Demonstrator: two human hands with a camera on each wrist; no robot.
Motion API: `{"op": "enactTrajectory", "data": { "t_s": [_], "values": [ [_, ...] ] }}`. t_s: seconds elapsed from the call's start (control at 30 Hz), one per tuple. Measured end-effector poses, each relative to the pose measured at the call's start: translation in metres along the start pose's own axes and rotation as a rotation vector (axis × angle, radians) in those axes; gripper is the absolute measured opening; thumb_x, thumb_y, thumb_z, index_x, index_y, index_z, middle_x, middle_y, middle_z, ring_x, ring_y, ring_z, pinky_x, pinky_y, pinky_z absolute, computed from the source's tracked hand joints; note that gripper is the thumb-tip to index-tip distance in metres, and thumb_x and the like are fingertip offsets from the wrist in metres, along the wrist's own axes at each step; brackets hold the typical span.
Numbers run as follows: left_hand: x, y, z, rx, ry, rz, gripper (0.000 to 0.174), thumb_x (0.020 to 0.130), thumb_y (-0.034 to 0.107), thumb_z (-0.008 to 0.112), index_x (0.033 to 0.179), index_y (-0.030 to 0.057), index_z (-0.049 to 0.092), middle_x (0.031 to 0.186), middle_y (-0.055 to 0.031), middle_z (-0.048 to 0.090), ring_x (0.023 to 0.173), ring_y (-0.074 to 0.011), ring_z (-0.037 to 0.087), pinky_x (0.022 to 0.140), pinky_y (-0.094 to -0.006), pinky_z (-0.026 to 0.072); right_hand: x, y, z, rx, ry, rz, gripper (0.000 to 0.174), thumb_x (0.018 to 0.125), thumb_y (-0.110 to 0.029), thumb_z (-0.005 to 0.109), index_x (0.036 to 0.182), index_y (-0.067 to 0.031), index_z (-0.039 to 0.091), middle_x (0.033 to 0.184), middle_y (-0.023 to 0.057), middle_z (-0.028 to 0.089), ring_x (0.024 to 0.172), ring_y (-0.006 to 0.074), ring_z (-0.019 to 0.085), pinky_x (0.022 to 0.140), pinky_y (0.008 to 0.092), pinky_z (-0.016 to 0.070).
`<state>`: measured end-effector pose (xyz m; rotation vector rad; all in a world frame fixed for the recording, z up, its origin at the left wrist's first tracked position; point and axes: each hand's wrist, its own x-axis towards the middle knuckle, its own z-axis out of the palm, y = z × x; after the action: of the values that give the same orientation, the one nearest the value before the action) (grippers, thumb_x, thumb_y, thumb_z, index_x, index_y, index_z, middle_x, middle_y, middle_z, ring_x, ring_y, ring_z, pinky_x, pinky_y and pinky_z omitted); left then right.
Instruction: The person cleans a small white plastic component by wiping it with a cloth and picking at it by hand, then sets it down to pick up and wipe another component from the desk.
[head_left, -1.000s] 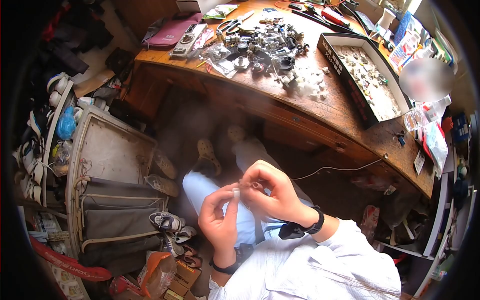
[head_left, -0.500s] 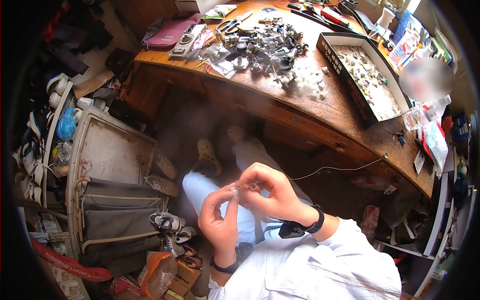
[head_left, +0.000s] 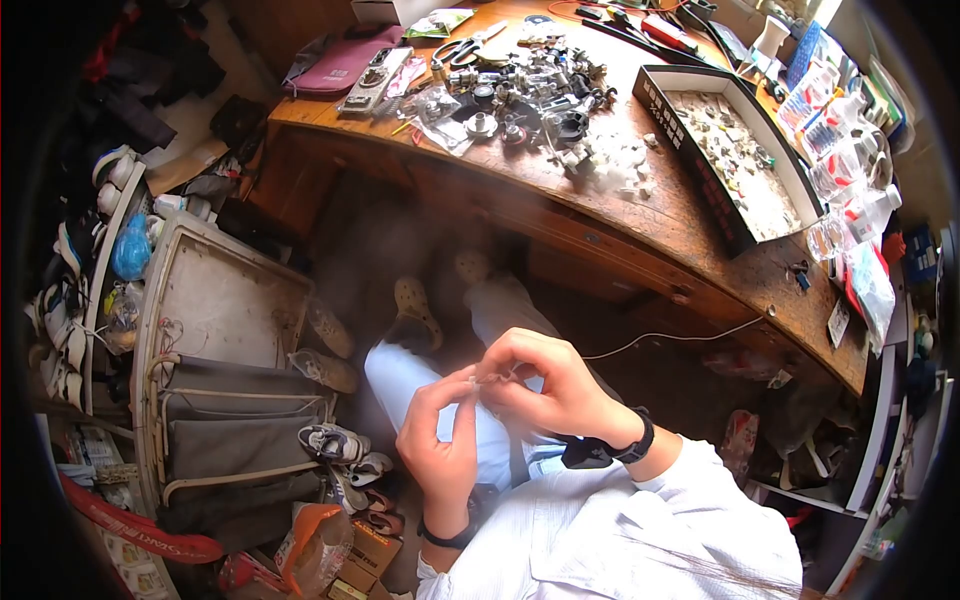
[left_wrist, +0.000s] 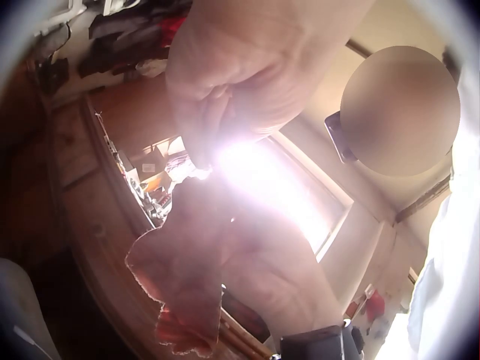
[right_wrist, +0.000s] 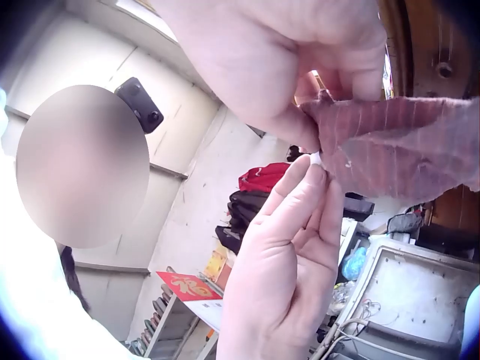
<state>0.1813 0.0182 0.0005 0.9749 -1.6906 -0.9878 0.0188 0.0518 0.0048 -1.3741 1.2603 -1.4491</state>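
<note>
Both hands meet over my lap, below the desk edge. My left hand [head_left: 462,390] pinches a tiny white piece [right_wrist: 316,159] between thumb and fingertips. Right against it, my right hand [head_left: 497,372] pinches a small scrap of reddish striped cloth [right_wrist: 405,142], which touches the white piece. The left wrist view shows the cloth [left_wrist: 187,277] hanging below the fingers, backlit by a bright window. In the head view the piece and the cloth are mostly hidden by the fingers.
A wooden desk [head_left: 640,230] carries a heap of small metal parts [head_left: 520,95], scissors [head_left: 462,48], a pink pouch [head_left: 345,60] and a black tray of bits [head_left: 735,150]. A white rack [head_left: 225,330], shoes [head_left: 335,440] and clutter fill the floor on the left. A thin cable [head_left: 670,338] hangs under the desk.
The right hand's fingers have come down closer onto the left fingertips. The white piece, plainly seen a second ago, is now mostly covered.
</note>
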Motion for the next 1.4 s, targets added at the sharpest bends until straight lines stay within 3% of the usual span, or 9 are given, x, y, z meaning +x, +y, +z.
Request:
{"op": "enactTrajectory", "data": {
  "t_s": [0.17,0.3,0.37,0.5,0.67,1.0,1.1,1.27,1.4],
  "values": [
    [0.007,0.007,-0.007,0.154,-0.162,0.159,0.016,0.085,-0.011,0.067,0.097,-0.0008,0.066,0.101,-0.013,0.073,0.093,-0.0182,0.069,0.083,-0.029,0.0537,-0.002,0.0,-0.001,-0.063,0.015,-0.01,0.009,0.087,0.003,0.066,0.095,0.0007,0.063,0.086,0.0061,0.059,0.069,0.0095,0.061,0.058,0.0234,0.0466],
    [0.002,0.0,-0.006,0.098,-0.212,0.11,0.019,0.085,-0.011,0.067,0.101,-0.0018,0.064,0.105,-0.0142,0.071,0.095,-0.0192,0.068,0.084,-0.0293,0.0535,-0.003,0.002,0.002,0.011,0.031,-0.022,0.008,0.09,0.003,0.063,0.097,0.0006,0.06,0.084,0.0048,0.059,0.067,0.0079,0.06,0.056,0.0225,0.0452],
    [-0.005,0.0,0.002,-0.419,-0.026,-0.242,0.024,0.086,-0.011,0.066,0.108,-0.0031,0.06,0.111,-0.0159,0.069,0.099,-0.0197,0.067,0.089,-0.0294,0.052,-0.005,0.004,0.003,0.143,0.01,0.051,0.007,0.092,0.002,0.062,0.099,0.0005,0.058,0.082,0.0041,0.059,0.066,0.0072,0.058,0.055,0.0225,0.0447],
    [-0.004,-0.002,0.002,-0.739,-0.043,-0.318,0.024,0.087,-0.009,0.067,0.109,-0.0034,0.061,0.113,-0.0149,0.069,0.095,-0.015,0.067,0.086,-0.0272,0.0541,-0.009,0.004,0.018,0.546,-0.006,0.254,0.008,0.099,-0.002,0.056,0.105,-0.0004,0.052,0.078,0.0016,0.058,0.065,0.0055,0.056,0.053,0.0221,0.0441],
    [-0.007,-0.01,-0.001,-0.572,0.025,-0.262,0.02,0.086,-0.008,0.069,0.105,-0.0039,0.067,0.109,-0.0143,0.071,0.096,-0.0159,0.067,0.085,-0.0263,0.054,-0.011,0.003,0.023,0.717,0.01,0.303,0.008,0.1,-0.003,0.056,0.105,-0.0009,0.051,0.077,0.0018,0.058,0.064,0.0057,0.056,0.054,0.0219,0.0458],
    [0.002,-0.002,-0.008,0.006,-0.136,0.052,0.02,0.09,-0.006,0.067,0.11,-0.0053,0.067,0.105,-0.0131,0.07,0.096,-0.0167,0.066,0.086,-0.0265,0.0519,-0.008,0.007,0.013,0.23,0.05,0.045,0.008,0.096,0.004,0.058,0.101,0.0012,0.053,0.076,0.0034,0.057,0.064,0.0054,0.056,0.054,0.0215,0.0446],
    [-0.009,-0.001,0.004,-0.313,0.051,-0.223,0.023,0.092,-0.003,0.066,0.115,-0.005,0.061,0.105,-0.0126,0.069,0.096,-0.0153,0.065,0.086,-0.026,0.0516,-0.008,0.0,0.017,0.366,0.031,0.141,0.007,0.096,0.004,0.058,0.1,0.0018,0.053,0.075,0.0032,0.056,0.065,0.0052,0.055,0.053,0.0222,0.044],
    [-0.014,-0.012,0.001,-0.405,0.049,-0.148,0.019,0.093,-0.003,0.065,0.11,-0.0029,0.057,0.106,-0.0137,0.067,0.095,-0.0148,0.065,0.086,-0.0259,0.0517,-0.01,0.002,0.023,0.722,-0.01,0.315,0.009,0.097,0.0,0.059,0.103,0.0007,0.052,0.078,0.0034,0.059,0.066,0.0055,0.054,0.054,0.0228,0.045],
    [-0.014,-0.009,0.005,-0.43,0.04,-0.182,0.022,0.087,-0.008,0.068,0.107,-0.0035,0.059,0.11,-0.016,0.068,0.1,-0.0186,0.066,0.09,-0.0309,0.0527,-0.009,0.005,0.022,0.582,0.077,0.249,0.009,0.098,-0.002,0.059,0.103,0.0005,0.053,0.079,0.0036,0.06,0.065,0.0054,0.054,0.054,0.022,0.0456]
  ]
}}
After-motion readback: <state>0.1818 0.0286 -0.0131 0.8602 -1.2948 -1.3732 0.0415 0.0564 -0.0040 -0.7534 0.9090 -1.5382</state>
